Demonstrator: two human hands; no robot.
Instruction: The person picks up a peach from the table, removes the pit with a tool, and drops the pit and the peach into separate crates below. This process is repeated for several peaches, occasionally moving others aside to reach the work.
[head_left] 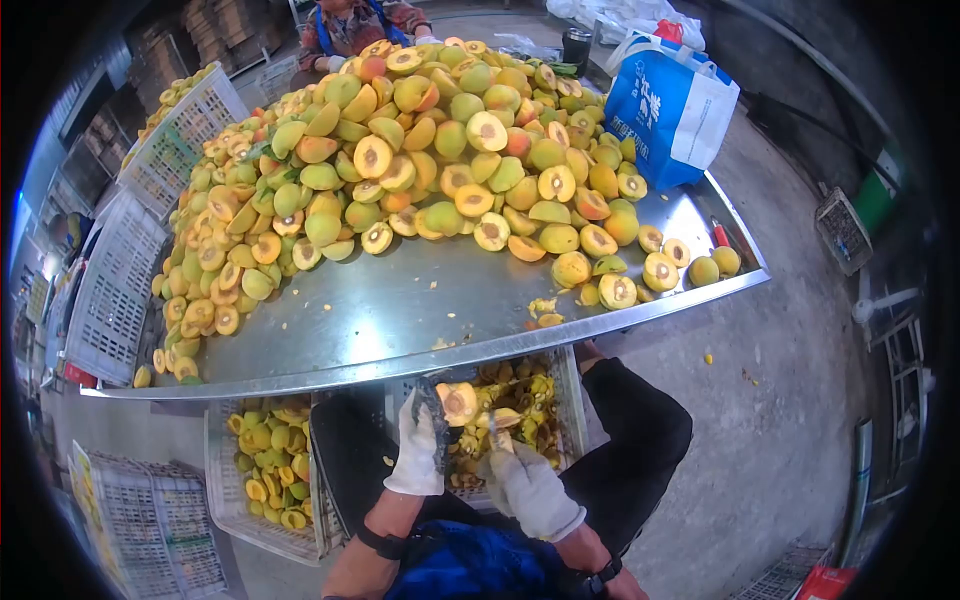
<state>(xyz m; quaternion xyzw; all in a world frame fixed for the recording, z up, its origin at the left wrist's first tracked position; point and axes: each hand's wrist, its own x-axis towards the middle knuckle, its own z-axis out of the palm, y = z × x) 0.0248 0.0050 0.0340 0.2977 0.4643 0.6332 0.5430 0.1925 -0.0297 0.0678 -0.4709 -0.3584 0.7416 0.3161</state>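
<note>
My left hand, in a white glove with dark, wet-looking fingers, holds a halved peach with its cut face and pit area showing. Close on its right, my right hand, also gloved in white, is closed round a small tool whose tip is at a piece of fruit; the tool's exact shape is hard to make out. Both hands are over a crate between my knees, which holds peels and fruit scraps. Beyond them is the metal table with a large heap of halved peaches.
A blue and white bag stands at the table's right corner, near a red-handled tool. A crate of peach halves sits at lower left, beside stacked crates. White crates lean at the left edge. Another person is across the table.
</note>
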